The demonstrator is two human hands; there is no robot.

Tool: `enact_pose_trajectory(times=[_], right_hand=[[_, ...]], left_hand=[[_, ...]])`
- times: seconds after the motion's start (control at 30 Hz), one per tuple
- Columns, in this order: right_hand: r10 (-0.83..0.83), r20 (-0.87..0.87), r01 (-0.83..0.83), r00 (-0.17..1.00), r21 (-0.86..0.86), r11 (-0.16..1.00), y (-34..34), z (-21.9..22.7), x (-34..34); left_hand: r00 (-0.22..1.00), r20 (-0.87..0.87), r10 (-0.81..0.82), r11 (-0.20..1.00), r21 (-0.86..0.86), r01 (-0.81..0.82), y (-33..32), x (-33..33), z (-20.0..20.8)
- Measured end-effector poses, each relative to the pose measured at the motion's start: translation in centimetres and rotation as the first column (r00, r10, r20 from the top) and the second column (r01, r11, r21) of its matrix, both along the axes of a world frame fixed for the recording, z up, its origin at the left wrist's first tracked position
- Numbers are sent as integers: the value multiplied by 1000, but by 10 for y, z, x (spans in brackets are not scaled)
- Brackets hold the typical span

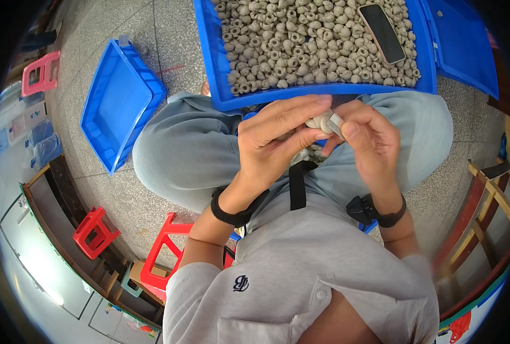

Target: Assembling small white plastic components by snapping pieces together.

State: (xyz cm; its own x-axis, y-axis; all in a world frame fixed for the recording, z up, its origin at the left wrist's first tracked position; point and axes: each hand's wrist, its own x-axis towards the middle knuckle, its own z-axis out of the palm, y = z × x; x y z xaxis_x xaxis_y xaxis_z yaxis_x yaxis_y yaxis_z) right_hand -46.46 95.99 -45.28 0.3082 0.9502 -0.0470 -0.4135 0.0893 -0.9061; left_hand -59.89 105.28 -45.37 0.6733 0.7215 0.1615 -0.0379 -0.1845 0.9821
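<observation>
In front of my chest my two hands meet over small beige knobs. My left hand (pixel 269 137) is closed, pinching a beige knob (pixel 318 122) between thumb and fingers. A small flat grey piece with a straight edge (pixel 335 122) is gripped by my right hand (pixel 375 143), its thumb pressed on it. That piece touches or lies right beside the knob; its exact kind is not clear. Just beyond my hands stands a blue bin (pixel 324 90) filled with many similar beige knobs (pixel 301 46), some showing round holes.
On the knobs lies a dark-screened phone (pixel 381 34). A blue crate (pixel 120 103) rests on the floor at left, and a blue panel (pixel 461 43) adjoins the bin at right. Red stools (pixel 94 232) stand at lower left. Wooden framing (pixel 484 212) is at right.
</observation>
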Motion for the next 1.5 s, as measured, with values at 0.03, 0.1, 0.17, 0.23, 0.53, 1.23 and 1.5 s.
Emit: enact_pose_trajectory(times=[0.03,0.1,0.17,0.23,0.53,1.23,1.5], right_hand=[[-3,0,3,1000,-3,1000,0,0,0],[3,5,-3,1000,2,1000,0,-1,0],[9,11,-9,1000,7,1000,0,-2,1],[14,17,-13,1000,-2,1000,0,0,1],[10,9,-10,1000,-17,1000,2,-1,0],[-6,-52,4,999,-43,999,3,-1,-5],[-4,-57,1,998,-63,998,1,3,-2]], left_hand=[[1000,0,0,1000,0,0,0,0,-1],[1000,23,12,998,53,-13,1,2,-2],[1000,17,19,999,44,-20,0,2,-3],[1000,11,25,999,34,-25,0,1,-2],[999,-37,-10,991,134,15,2,-1,-4],[994,-87,71,997,29,-69,-3,2,0],[998,-37,52,998,-34,-53,-1,2,0]])
